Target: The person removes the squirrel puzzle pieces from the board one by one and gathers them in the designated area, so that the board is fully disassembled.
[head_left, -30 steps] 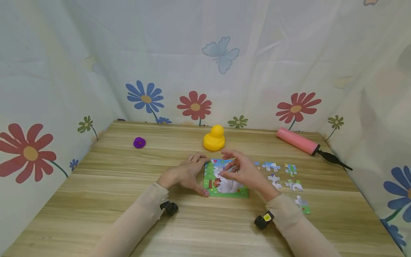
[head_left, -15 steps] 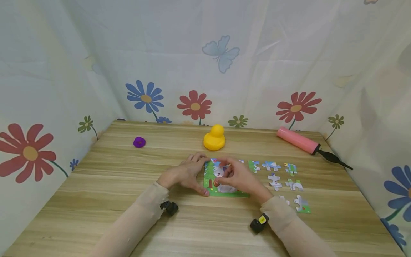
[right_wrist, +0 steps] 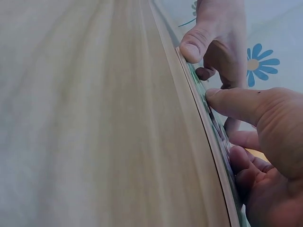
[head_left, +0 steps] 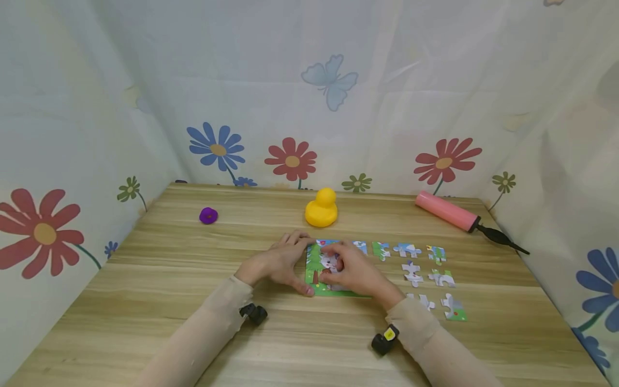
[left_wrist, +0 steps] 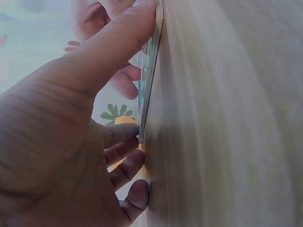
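Note:
A jigsaw board (head_left: pixel 315 263) with a picture of a white animal and green trees lies flat on the table. My left hand (head_left: pixel 280 263) holds its left side, thumb at the near corner and forefinger at the far one. Over the picture, my right hand (head_left: pixel 357 273) touches the surface with thumb and forefinger spread apart; its other fingers curl in, as the right wrist view shows. I see no loose piece between them. The right hand hides much of the picture. Loose jigsaw pieces (head_left: pixel 412 274) lie in rough rows to the board's right.
A yellow rubber duck (head_left: pixel 321 209) stands behind the board. Farther left is a small purple toy (head_left: pixel 208 215). A pink hand pump (head_left: pixel 447 210) with a black nozzle lies at the back right. Flower-printed curtains (head_left: pixel 232 70) surround the wooden table (head_left: pixel 159 279).
My right hand has moved left and down onto the board, uncovering several loose pieces on the right. The left hand has stayed at the board's edge.

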{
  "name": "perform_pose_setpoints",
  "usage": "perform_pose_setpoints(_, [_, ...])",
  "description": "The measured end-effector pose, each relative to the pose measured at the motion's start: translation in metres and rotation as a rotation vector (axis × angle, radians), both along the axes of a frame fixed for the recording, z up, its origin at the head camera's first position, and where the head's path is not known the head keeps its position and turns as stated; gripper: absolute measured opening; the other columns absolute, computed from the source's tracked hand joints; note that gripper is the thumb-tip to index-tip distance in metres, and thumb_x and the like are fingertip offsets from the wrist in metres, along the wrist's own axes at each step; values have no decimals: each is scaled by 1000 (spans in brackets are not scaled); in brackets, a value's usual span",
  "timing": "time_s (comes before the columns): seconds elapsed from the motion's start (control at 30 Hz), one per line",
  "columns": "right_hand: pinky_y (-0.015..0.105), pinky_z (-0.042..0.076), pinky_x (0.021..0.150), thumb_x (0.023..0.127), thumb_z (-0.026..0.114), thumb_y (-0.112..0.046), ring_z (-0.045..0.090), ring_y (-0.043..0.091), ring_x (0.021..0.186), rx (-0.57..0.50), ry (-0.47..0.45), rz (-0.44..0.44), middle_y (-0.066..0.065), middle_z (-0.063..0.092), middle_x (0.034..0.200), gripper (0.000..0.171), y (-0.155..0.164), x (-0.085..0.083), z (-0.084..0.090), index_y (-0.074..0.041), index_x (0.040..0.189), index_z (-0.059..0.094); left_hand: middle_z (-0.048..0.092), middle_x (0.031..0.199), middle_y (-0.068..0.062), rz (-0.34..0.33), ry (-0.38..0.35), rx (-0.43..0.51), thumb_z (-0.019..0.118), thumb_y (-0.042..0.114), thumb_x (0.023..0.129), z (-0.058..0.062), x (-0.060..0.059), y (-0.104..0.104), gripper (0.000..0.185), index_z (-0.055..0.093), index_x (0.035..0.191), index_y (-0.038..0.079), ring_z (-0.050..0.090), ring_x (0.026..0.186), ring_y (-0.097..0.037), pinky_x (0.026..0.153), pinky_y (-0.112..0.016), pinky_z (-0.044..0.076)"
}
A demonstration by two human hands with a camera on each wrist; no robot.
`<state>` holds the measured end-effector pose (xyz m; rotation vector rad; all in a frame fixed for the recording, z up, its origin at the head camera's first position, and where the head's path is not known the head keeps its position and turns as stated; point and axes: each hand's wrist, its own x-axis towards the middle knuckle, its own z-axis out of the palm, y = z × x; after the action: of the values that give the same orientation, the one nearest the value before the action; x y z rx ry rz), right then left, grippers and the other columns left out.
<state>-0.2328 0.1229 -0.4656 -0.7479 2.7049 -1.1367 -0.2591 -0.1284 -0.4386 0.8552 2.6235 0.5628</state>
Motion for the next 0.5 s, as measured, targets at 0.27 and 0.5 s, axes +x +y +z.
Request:
perform_pose_setpoints(0.27, [28, 44, 74, 97, 91, -33, 52, 18, 89, 20, 16, 15, 7, 56, 112, 62, -2, 3, 4, -6, 148, 69, 26, 177, -13, -1, 1, 5, 99, 63, 77, -1, -1, -1, 130, 31, 174, 10, 29, 158, -36, 133, -61, 28])
perform_pose_setpoints(0.5, [31, 44, 76, 99, 88, -30, 50, 20, 95, 46, 0, 50, 10, 54, 117, 57, -2, 2, 4, -14, 151, 70, 26, 177, -14, -3, 2, 7, 99, 62, 77, 0, 0, 0, 129, 31, 174, 10, 28, 159, -37, 133, -63, 28])
